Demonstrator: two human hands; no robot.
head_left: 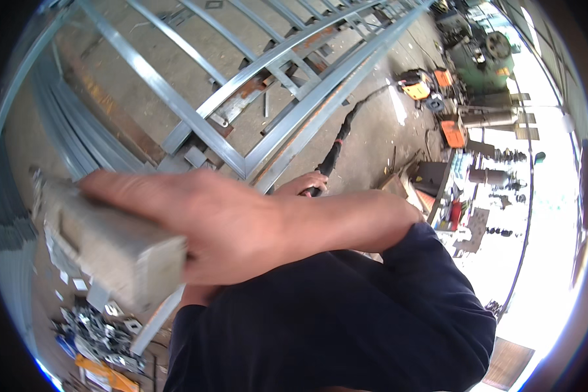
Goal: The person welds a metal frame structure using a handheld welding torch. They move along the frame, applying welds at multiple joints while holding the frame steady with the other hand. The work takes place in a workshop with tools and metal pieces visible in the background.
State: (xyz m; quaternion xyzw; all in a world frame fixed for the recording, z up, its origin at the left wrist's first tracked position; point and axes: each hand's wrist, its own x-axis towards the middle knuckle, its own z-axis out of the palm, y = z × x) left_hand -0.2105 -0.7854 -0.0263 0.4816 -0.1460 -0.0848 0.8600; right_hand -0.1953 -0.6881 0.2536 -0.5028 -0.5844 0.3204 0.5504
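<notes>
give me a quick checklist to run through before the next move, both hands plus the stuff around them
1. Right hand has hold of the boxy grey-beige object: ok, though blurred and partly hidden.
2. Left hand is closed around the black cable: ok.
3. Far end of what the left hand holds is in sight: cannot tell, the right forearm covers that area.
4. Arms uncrossed: not ok, the right forearm passes over the left.
5. Hands gloved: not ok, both are bare.
6. Floor at lower left free of loose bits: not ok, small metal parts lie piled there.
</notes>
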